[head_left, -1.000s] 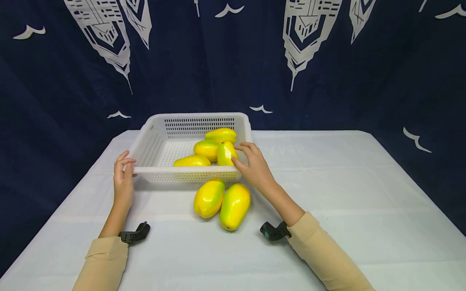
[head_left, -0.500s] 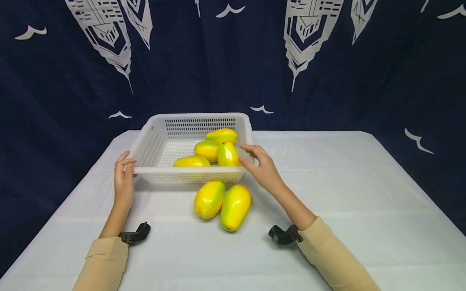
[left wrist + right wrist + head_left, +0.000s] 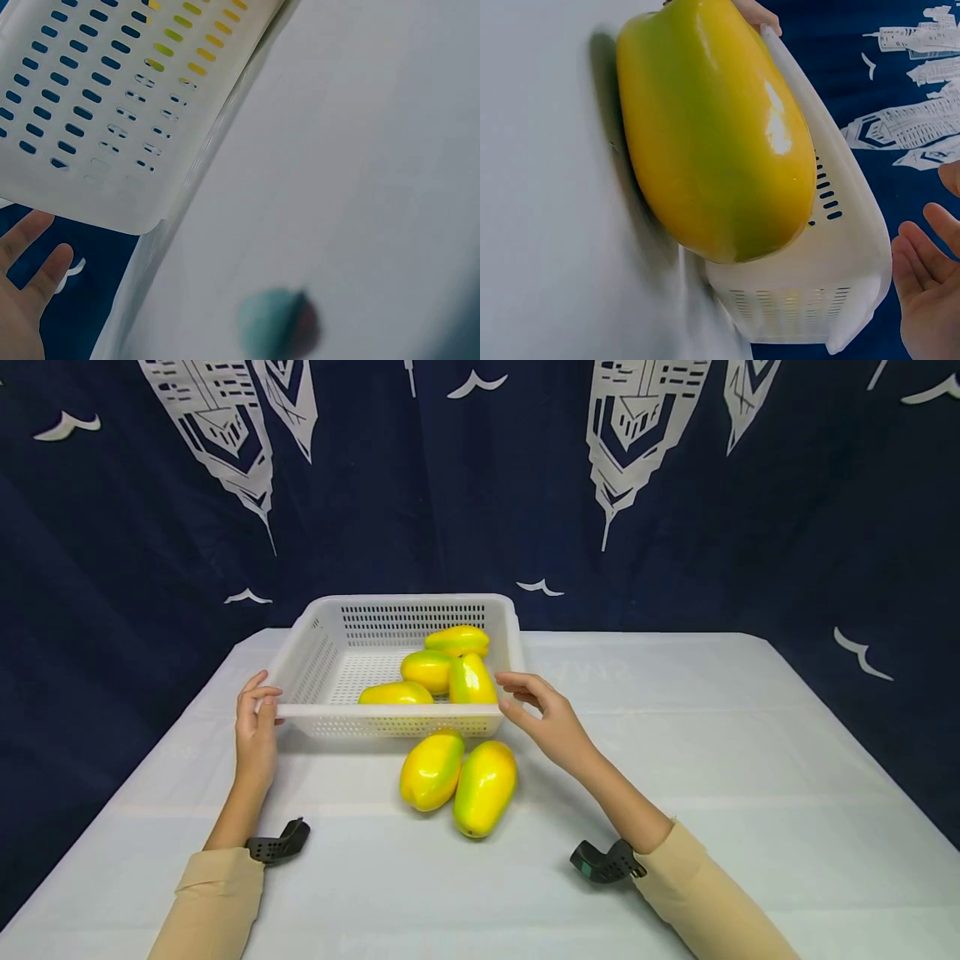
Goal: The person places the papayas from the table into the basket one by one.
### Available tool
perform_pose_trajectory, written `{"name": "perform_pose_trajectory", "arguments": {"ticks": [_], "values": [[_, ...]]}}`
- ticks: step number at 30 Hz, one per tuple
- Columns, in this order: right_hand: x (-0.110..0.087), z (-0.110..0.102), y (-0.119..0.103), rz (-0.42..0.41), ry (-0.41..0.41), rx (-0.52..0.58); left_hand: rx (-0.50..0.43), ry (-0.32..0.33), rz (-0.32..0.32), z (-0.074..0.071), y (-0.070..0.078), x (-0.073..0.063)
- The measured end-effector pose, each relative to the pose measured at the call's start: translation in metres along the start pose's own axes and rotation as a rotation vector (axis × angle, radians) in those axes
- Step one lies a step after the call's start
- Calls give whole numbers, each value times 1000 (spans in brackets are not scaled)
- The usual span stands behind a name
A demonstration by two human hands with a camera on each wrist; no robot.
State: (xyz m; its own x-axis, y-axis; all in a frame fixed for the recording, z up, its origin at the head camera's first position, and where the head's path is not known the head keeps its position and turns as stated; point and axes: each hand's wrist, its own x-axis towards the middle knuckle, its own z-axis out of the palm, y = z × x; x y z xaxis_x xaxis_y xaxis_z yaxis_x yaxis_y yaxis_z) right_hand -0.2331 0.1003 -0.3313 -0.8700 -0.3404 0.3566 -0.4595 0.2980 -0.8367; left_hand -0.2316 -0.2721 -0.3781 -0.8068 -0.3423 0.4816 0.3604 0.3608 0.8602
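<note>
A white perforated plastic basket (image 3: 390,711) holds several glossy yellow-green fruits (image 3: 426,671), papaya-like in shape, grouped on its right side. My left hand (image 3: 256,735) is at the basket's front left corner; the left wrist view shows its fingers (image 3: 28,229) spread, with one fingertip right at the edge. Just outside the front right corner is my right hand (image 3: 555,727), fingers loosely bent and nothing between them. In front of the basket, two more fruits (image 3: 431,770) lie side by side on the table; one fruit (image 3: 712,135) looms large in the right wrist view.
A white cloth covers the table (image 3: 712,735). Behind it hangs a dark blue curtain (image 3: 450,510) with white building and bird prints. Black wrist cameras (image 3: 606,862) are strapped at both wrists.
My right hand has moved back from over the basket's right side, rightward and toward me, off the fruit there. My left hand and the fruits have stayed in place.
</note>
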Motion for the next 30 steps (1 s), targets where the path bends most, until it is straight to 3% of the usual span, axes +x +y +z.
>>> {"name": "perform_pose_trajectory", "arguments": {"ticks": [8, 17, 25, 30], "values": [[-9, 1, -1, -31, -40, 6, -26, -15, -6, 2, 23, -8], [-16, 3, 0, -69, -68, 14, -10, -2, 5, -1, 3, 0], [-23, 8, 6, -43, -114, 1, -15, -1, 16, 2, 22, -6], [-27, 12, 10, -12, -152, 0, -5, 0, 11, 3, 25, -8]]}}
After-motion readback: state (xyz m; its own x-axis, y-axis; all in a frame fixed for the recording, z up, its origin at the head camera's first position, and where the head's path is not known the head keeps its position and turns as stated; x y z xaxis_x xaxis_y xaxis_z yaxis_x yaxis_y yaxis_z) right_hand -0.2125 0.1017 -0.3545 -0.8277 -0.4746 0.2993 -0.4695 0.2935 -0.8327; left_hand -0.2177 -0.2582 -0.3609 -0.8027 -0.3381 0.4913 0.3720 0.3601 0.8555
